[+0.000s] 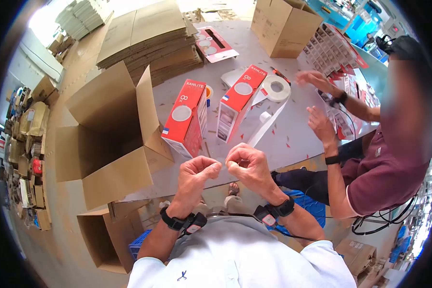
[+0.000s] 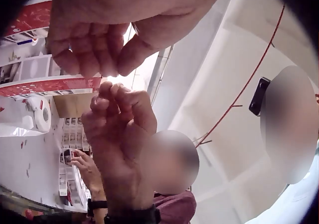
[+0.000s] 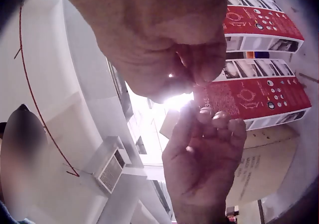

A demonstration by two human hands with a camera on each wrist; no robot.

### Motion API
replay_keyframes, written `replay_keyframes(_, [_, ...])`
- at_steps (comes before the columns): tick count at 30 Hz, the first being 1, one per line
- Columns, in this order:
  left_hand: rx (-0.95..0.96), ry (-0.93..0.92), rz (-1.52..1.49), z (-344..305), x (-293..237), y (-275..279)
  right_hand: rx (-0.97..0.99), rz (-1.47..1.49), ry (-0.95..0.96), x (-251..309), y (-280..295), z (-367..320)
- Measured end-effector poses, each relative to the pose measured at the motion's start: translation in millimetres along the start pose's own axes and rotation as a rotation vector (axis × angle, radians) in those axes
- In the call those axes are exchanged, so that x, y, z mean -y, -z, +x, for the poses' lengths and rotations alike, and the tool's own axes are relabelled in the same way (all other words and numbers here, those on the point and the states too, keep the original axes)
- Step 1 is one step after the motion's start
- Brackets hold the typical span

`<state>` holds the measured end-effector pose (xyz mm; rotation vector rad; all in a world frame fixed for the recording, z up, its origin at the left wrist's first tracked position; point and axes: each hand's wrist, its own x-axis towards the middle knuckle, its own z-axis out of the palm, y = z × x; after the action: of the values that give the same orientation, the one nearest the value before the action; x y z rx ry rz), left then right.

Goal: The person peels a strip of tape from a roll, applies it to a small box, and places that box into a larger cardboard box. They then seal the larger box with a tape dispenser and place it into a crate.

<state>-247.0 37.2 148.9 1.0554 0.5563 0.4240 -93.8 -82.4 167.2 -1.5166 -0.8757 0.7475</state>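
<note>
Thumb against curled fingers, the left hand (image 1: 197, 180) (image 2: 129, 14) is close to the right hand (image 1: 252, 170) (image 3: 144, 39), whose fingers are curled too. Their fingertips nearly meet in front of the white shirt, and nothing visible lies between them. Beyond the hands, two red and white XANLITE boxes stand upright on the table: one (image 1: 187, 103) beyond the left hand, the other (image 1: 247, 82) further right. Neither hand touches a box. A roll of white labels (image 1: 277, 88) lies right of the second box, its strip trailing towards the table's near edge.
An open carton (image 1: 113, 170) stands at left, with flattened cartons (image 1: 139, 38) behind it. A flat red package (image 1: 215, 44) and a tall carton (image 1: 283, 29) are at the back. Another person (image 1: 384, 168) works at right, arms over the table (image 1: 293, 137).
</note>
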Motion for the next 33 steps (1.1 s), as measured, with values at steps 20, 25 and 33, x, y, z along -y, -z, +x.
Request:
replay_keyframes(20, [0.077,-1.285,1.298,3.6,-26.0,-15.9,0.551,0.753,-0.679,-12.4,46.4,14.2])
replay_keyframes(25, [0.127,-1.111,1.388,-7.6,-36.9,-23.3,0.444,0.468,-0.479,-16.4,60.4,19.0])
replay_keyframes(33, [-0.596,-0.666,1.604,52.9,-62.6,-29.8,0.144,0.443,-0.344,-46.0,75.6,1.2])
